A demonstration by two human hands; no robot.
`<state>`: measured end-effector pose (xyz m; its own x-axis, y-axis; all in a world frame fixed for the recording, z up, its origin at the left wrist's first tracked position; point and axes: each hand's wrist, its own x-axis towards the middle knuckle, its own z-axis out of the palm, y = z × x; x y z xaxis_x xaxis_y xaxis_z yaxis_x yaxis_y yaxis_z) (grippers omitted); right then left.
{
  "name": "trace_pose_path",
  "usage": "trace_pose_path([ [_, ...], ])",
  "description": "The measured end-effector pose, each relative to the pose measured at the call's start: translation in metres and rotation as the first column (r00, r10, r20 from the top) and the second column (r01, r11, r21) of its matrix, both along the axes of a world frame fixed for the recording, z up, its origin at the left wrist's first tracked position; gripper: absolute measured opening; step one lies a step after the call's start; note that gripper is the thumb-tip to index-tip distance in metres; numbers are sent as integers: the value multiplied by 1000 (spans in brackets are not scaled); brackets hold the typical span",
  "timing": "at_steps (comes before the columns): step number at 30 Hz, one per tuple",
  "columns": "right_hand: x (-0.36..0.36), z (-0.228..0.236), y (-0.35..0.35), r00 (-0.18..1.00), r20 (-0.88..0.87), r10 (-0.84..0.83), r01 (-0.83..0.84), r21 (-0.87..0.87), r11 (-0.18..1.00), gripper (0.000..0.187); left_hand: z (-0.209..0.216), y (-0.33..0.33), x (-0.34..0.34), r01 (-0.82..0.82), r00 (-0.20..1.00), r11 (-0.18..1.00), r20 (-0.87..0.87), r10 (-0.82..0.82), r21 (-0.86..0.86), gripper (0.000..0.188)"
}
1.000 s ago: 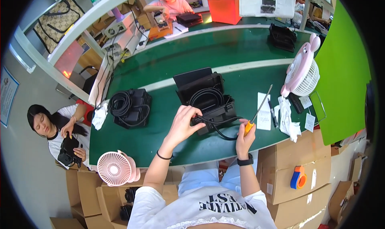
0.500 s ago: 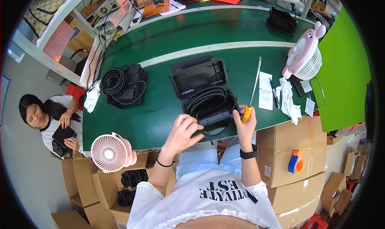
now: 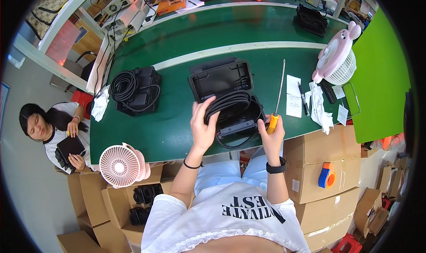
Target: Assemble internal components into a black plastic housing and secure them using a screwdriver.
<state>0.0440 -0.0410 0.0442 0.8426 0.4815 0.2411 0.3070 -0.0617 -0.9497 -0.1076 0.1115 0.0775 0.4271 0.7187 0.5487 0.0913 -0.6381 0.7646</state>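
An open black plastic case (image 3: 222, 82) lies on the green table, its lid tipped away from me. My left hand (image 3: 204, 126) is closed around the left side of a coiled black cable (image 3: 230, 103), which is raised at the near part of the case. In my right hand (image 3: 271, 131) is a screwdriver (image 3: 274, 120) with a yellow handle, its long shaft pointing away from me. The fingers of that hand also rest at the case's right edge. A loose cable end hangs over the near side of the case.
Another black case with coiled cable (image 3: 136, 91) sits to the left. A pink fan (image 3: 119, 165) stands at the near left edge, another fan (image 3: 337, 55) at the right. Paper (image 3: 293, 95), a pen (image 3: 304, 100) and tissue (image 3: 319, 106) lie rightward. A co-worker (image 3: 55, 137) sits at left.
My left hand has moved from the case's near edge up to the coiled cable, gripping and lifting it. My right hand still holds the screwdriver beside the case.
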Motion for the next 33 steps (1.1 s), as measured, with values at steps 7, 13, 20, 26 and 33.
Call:
trace_pose_path([
  [7,0,3,-8,997,75,12,-7,-70,998,29,18,-1,-40,-296,780,940,525,341,-172,49],
  [13,1,23,-20,972,215,97,-42,-248,968,37,-17,10,-109,-363,919,858,14,395,-363,52],
  [20,-3,46,-34,945,249,214,-92,-425,901,32,-10,-9,-119,-410,703,793,-397,590,451,40],
  [26,-2,40,-27,961,241,139,-46,-353,935,34,14,-13,-68,-3,935,992,-352,47,125,72],
  [33,13,26,-20,950,312,17,47,-196,980,32,20,-20,-55,-106,868,991,-479,132,80,38],
])
